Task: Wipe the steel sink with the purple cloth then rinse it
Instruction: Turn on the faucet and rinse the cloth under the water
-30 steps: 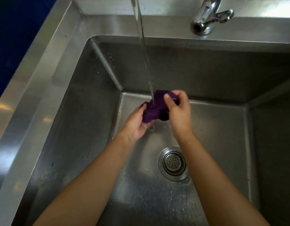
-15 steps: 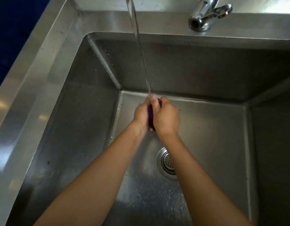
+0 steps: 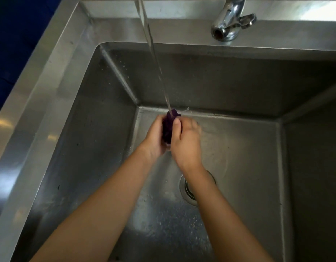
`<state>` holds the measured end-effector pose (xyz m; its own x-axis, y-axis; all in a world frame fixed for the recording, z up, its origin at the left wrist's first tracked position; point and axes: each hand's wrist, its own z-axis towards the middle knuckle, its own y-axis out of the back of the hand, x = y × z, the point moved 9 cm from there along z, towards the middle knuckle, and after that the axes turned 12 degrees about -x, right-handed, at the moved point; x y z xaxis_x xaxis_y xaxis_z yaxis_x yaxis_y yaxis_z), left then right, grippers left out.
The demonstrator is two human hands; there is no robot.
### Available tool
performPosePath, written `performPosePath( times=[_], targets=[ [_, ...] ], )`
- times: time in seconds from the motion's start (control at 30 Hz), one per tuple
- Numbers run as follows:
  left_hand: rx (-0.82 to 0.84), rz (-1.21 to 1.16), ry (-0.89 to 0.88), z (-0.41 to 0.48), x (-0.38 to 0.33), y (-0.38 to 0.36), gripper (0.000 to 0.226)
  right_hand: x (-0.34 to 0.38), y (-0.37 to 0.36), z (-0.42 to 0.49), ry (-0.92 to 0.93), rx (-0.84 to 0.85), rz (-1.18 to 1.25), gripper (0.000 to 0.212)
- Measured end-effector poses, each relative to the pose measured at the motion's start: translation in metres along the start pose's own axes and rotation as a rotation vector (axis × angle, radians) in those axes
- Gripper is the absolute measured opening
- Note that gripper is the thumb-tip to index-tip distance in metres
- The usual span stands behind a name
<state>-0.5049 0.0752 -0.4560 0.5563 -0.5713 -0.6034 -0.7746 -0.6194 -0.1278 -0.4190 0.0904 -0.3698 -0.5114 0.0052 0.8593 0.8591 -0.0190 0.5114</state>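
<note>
Gripping cloth [image 3: 169, 127], left hand [image 3: 154, 138], right hand [image 3: 186, 142], mid-sink [image 3: 99, 129]

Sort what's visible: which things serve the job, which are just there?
In use: purple cloth, held between left hand and right hand under the water stream; steel sink; tap.
Just there: drain strainer; blue surface left of the sink.

Right forearm [image 3: 218, 212] seemingly hides much of sink's [image 3: 220, 78] drain [image 3: 184, 188].

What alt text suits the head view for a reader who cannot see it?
A left hand and a right hand press a purple cloth between them under a stream of water, inside a steel sink. The drain is partly hidden by the right forearm.
</note>
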Motion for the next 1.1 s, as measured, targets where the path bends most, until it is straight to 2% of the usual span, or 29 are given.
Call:
performPosePath(
  times=[0.17, 0.23, 0.33, 0.4, 0.47, 0.53, 0.6, 0.8, 0.97, 1.1],
  targets=[
    [0.085, -0.179, 0.169, -0.014, 0.014, -0.007, 0.072, 0.006, -0.005, -0.009, 0.189, 0.142, -0.039, 0.033],
    [0.064, -0.215, 0.178, -0.017, 0.015, -0.007, 0.062, -0.001, 0.001, -0.011, 0.18, 0.195, 0.024, 0.034],
    [-0.06, -0.261, 0.176, -0.009, 0.016, 0.006, 0.034, -0.014, 0.017, -0.017, -0.117, 0.348, 0.36, 0.032],
    [-0.129, -0.242, 0.147, 0.002, 0.015, 0.011, 0.017, -0.023, 0.036, -0.011, -0.269, 0.24, 0.485, 0.025],
    [-0.122, -0.198, 0.142, -0.012, 0.002, -0.006, 0.009, -0.013, 0.076, 0.014, -0.305, 0.048, 0.481, 0.018],
    [-0.114, -0.164, 0.118, -0.012, 0.002, -0.015, 0.01, 0.0, 0.094, 0.033, -0.317, -0.045, 0.483, 0.019],
    [-0.094, -0.167, 0.098, -0.011, 0.001, -0.021, 0.021, 0.018, 0.109, 0.053, -0.297, -0.106, 0.461, 0.024],
    [-0.027, -0.229, 0.019, -0.022, -0.022, -0.031, 0.024, 0.075, 0.133, 0.092, -0.23, -0.07, 0.332, 0.053],
    [-0.009, -0.191, -0.004, -0.028, -0.031, -0.03, 0.067, 0.089, 0.131, 0.1, -0.192, -0.047, 0.261, 0.036],
    [0.007, -0.166, -0.029, -0.031, -0.038, -0.03, 0.032, 0.089, 0.131, 0.103, -0.214, -0.074, 0.312, 0.032]
  ],
)
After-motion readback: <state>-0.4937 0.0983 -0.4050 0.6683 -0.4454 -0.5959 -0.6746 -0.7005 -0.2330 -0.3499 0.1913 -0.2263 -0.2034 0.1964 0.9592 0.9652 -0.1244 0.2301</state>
